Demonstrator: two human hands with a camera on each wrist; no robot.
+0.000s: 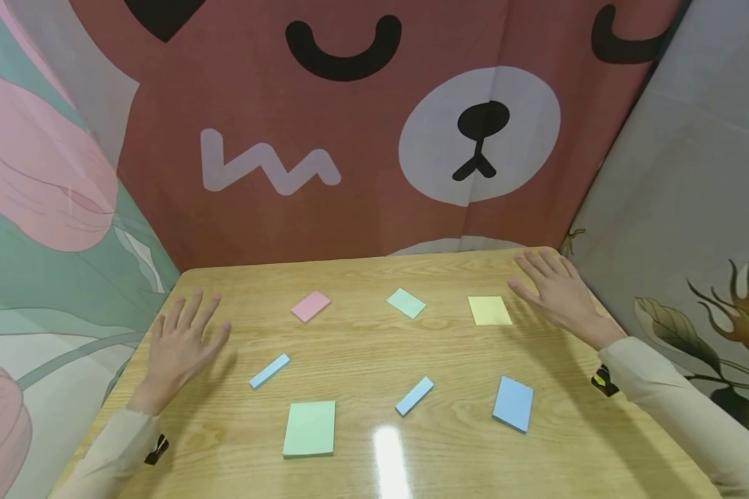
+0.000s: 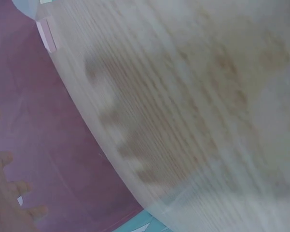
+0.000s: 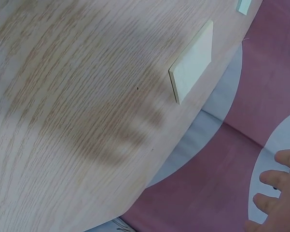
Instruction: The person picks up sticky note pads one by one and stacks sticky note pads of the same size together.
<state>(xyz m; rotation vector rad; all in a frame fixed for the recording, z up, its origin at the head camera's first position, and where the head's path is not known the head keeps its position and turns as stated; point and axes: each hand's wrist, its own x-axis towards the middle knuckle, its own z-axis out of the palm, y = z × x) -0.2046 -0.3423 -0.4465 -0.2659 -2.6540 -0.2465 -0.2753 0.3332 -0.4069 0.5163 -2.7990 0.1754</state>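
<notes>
My left hand [image 1: 179, 346] hovers over the table's left side, fingers spread and holding nothing. A narrow blue sticky-note pad [image 1: 270, 371] lies nearest to it. On the far right my right hand [image 1: 558, 294] is held above the table, fingers spread, beside a yellow sticky-note pad [image 1: 489, 310]. That pad also shows in the right wrist view [image 3: 193, 63]. A pink pad [image 1: 311, 306] and a small green pad [image 1: 406, 303] lie in the back row. In front are a large green pad [image 1: 309, 429], a second narrow blue pad [image 1: 415, 396] and a blue rectangular pad [image 1: 513, 404].
The wooden table [image 1: 225, 471] has rounded far corners. A brown bear-print curtain [image 1: 362, 229] hangs right behind its back edge. Printed cloths hang at the left [image 1: 37, 291] and right [image 1: 680, 208]. A bright light reflection falls on the table's front middle.
</notes>
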